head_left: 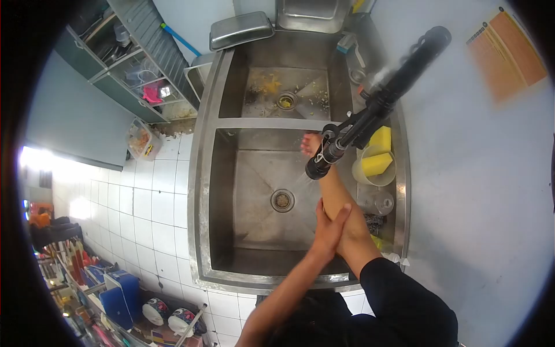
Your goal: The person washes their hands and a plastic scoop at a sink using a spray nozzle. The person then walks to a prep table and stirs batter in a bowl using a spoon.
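My left hand (330,230) is wrapped around my right forearm (341,202) below the elbow, its thumb lying across the top. My right arm reaches forward over the steel sink basin (248,173). At its end my right hand (311,144) is partly hidden behind the black faucet head (318,166). Its visible fingers are slightly bent and apart, and I see nothing held in them. Water sprays from the faucet head beside my right wrist. A drain (282,200) lies in the basin floor, left of my arm.
A second basin (231,81) ahead has yellow food scraps around its drain (285,101). Along the right ledge stand a tub (365,172) with yellow sponges (380,140) and a clear jar (381,202). Metal pans (241,30) rest at the back. Shelves (124,52) stand left.
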`<state>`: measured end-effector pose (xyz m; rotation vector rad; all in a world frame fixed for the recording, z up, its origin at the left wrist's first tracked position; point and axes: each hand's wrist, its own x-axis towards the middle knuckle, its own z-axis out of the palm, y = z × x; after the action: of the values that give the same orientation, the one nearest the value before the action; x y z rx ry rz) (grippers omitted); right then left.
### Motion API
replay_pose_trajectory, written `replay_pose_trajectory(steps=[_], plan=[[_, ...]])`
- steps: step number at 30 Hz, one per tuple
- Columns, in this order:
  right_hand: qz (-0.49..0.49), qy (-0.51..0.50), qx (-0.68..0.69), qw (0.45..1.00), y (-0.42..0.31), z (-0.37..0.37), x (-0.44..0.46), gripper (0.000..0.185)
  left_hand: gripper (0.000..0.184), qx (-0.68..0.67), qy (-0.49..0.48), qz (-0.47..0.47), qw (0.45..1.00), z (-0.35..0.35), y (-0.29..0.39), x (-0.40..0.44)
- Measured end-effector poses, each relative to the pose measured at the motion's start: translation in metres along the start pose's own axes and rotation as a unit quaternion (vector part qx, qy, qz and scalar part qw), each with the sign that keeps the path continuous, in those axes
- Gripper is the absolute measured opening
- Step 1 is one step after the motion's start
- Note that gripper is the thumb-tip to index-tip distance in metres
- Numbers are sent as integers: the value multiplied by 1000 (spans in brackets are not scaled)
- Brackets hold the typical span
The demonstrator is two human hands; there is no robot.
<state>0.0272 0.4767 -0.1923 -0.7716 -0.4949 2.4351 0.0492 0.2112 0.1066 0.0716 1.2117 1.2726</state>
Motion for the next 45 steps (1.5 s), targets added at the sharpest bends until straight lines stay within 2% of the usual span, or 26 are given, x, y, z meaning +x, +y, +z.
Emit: replay_pose_trajectory(steps=[2,3,6,9,11,13,15,18,20,23,24,26,27,28,29,30,31,32,35,37,39,40,41,42,44,45], plan=[[-44,155,-18,987,-15,12,-11,21,64,-34,-61,-79,994,-7,14,25],[-73,155,7,985,-18,5,-8,22,63,-45,-106,-114,987,-18,10,58],[-204,121,81,968,-26,90,-76,29,52,-151,-131,-32,979,-29,4,134],[-165,95,63,980,-7,150,-129,30,43,-217,-100,49,970,-57,-22,197],[-207,155,-20,966,44,150,-154,35,36,-205,-68,20,976,-67,-9,194],[-184,296,-377,858,77,166,-195,46,32,-70,-6,-7,998,-97,-17,187],[-100,335,-254,902,131,159,-216,55,39,54,45,4,998,-137,-69,200],[-30,299,-175,937,136,176,-261,59,56,-16,18,-109,994,-136,-83,108],[-23,263,-44,963,140,169,-274,60,61,87,2,-63,994,-117,-73,42],[-11,-2,-168,986,145,101,-240,51,68,225,-97,12,969,-112,-65,-24],[-40,-71,-107,991,135,115,-250,51,71,264,-174,38,948,-130,-42,-31],[-98,-208,-4,973,113,148,-289,50,66,148,-298,-10,943,-151,-5,-38],[-128,-163,-208,956,135,145,-316,49,63,326,-255,54,909,-174,0,-32],[-148,-102,-399,899,164,149,-337,48,61,654,-127,150,731,-202,1,-26],[-162,-24,-582,797,165,154,-346,47,59,827,-11,195,528,-223,0,-28],[-146,66,-740,653,159,150,-355,47,58,877,52,206,431,-233,0,-26],[-125,120,-794,583,175,152,-357,49,56,908,77,200,359,-238,0,-26],[-115,156,-805,561,181,149,-353,52,54,923,65,188,329,-234,3,-24],[-91,196,-796,566,203,135,-349,62,58,925,-42,137,352,-208,1,-35],[-89,204,-781,584,205,124,-360,69,65,881,-67,134,449,-151,-16,-93],[-98,201,-789,572,208,134,-396,78,69,880,-26,172,442,-139,-39,-134],[-105,199,-797,561,210,146,-425,82,70,899,24,218,380,-136,-51,-141],[-120,158,-817,541,205,152,-442,85,69,887,11,241,393,-127,-55,-146],[-144,90,-791,587,197,149,-464,84,69,876,-3,263,405,-118,-59,-151],[-216,-31,-666,713,217,117,-468,72,66,777,-160,234,562,-116,-59,-155],[-260,-95,-566,776,243,91,-455,61,60,766,-168,283,552,-119,-69,-165]])
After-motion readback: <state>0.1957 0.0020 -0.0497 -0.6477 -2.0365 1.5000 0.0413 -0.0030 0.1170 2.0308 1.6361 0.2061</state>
